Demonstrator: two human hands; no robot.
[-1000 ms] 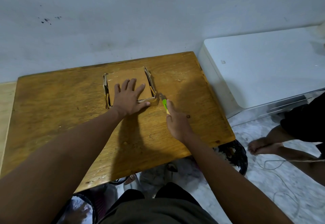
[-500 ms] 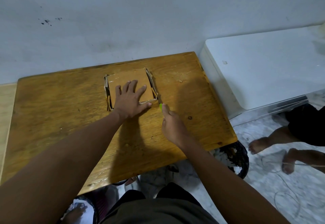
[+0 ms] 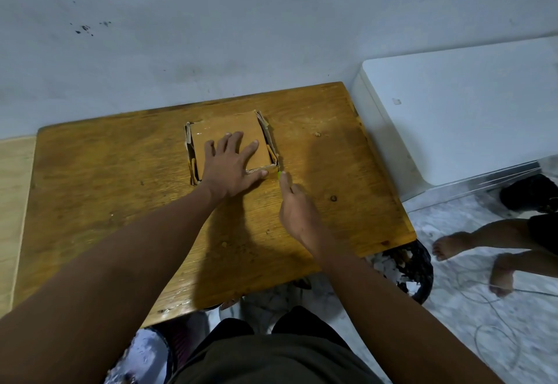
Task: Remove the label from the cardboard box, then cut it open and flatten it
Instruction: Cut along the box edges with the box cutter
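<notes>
Two hands engaged: left hand [image 3: 231,169] pressed flat, fingers spread, on cardboard box [image 3: 229,136]; cutter [image 3: 279,174] gripped by right hand [image 3: 297,211]. Cardboard judged light, stiff; best held by its top.

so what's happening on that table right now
A person is working on a small cardboard box that sits on a wooden table. The left hand lies flat on top of the box, fingers spread, pinning it down. The right hand is closed around a green-handled cutter, with its tip at the box's near right corner. The box looks partly squashed, with its side walls splayed out, but it is not yet flat.
</notes>
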